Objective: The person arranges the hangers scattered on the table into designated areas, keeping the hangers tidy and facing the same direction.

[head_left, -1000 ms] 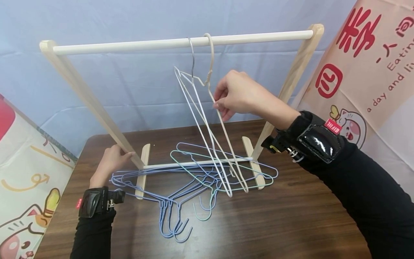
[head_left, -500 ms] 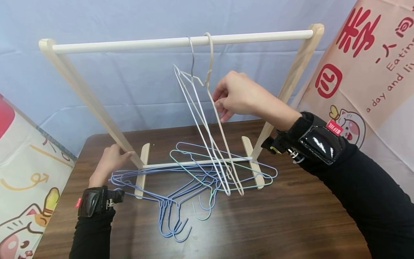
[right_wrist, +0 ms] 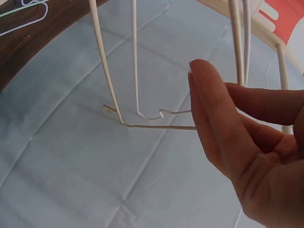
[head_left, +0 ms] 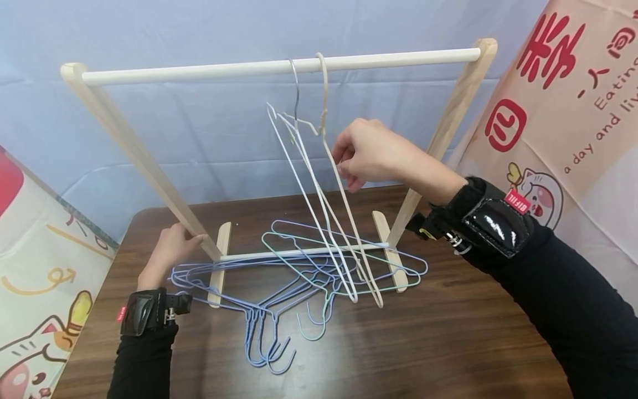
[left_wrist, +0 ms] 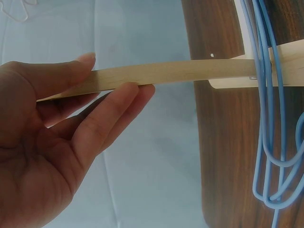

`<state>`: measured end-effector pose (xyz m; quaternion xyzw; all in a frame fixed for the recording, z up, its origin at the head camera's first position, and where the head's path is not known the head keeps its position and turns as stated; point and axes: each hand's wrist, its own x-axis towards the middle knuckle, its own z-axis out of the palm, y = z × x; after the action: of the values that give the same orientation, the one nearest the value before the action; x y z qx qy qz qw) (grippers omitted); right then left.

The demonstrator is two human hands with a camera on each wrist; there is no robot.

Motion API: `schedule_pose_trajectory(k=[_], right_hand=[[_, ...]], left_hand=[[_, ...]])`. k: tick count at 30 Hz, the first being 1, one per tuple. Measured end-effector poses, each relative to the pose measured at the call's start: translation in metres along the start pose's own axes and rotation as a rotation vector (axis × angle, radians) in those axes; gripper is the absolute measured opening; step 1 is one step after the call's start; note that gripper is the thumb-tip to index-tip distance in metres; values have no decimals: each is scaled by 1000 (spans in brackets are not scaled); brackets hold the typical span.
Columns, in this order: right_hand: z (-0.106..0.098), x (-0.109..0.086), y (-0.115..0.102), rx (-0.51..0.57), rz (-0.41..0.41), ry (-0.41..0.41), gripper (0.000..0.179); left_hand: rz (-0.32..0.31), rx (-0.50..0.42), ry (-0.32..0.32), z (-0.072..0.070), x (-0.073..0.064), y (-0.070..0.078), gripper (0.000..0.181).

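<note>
A light wooden clothes rack [head_left: 433,138] with a white top bar [head_left: 199,72] stands on the table. From the bar hang a white hanger [head_left: 304,194] with a metal hook and a cream hanger [head_left: 347,205], both angled toward me. My left hand [head_left: 169,252] grips the rack's left post [left_wrist: 166,73] low down, thumb on one side and fingers on the other. Beside the cream hanger's arm is my right hand [head_left: 374,152], fingers loosely bent. In the right wrist view nothing shows pinched between its fingers [right_wrist: 213,99]; wires pass behind them.
Several blue hangers [head_left: 256,321] lie in a tangle on the brown table [head_left: 389,349], partly over the rack's lower bar [head_left: 269,255]. A green hanger [head_left: 326,296] lies among them at the right. Light blue cloth [head_left: 199,33] covers the back.
Earlier my right fingers touched the cream hanger's arm; now they are slightly right and lower, apart from it. The hanging hangers have swung a little. My left hand stays on the post.
</note>
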<state>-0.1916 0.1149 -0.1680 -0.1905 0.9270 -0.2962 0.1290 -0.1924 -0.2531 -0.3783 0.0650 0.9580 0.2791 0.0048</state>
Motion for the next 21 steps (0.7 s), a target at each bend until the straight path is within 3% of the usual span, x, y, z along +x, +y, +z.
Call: schedule_pose_trajectory(k=[13,21], right_hand=[[2,-2,12,-45,-31,-9,16],[9,-1,27,-19,-23,-21,12]], left_hand=[[2,-10,-3,1,-2,0,30],[5,-8,2,1,-1,-1,30]])
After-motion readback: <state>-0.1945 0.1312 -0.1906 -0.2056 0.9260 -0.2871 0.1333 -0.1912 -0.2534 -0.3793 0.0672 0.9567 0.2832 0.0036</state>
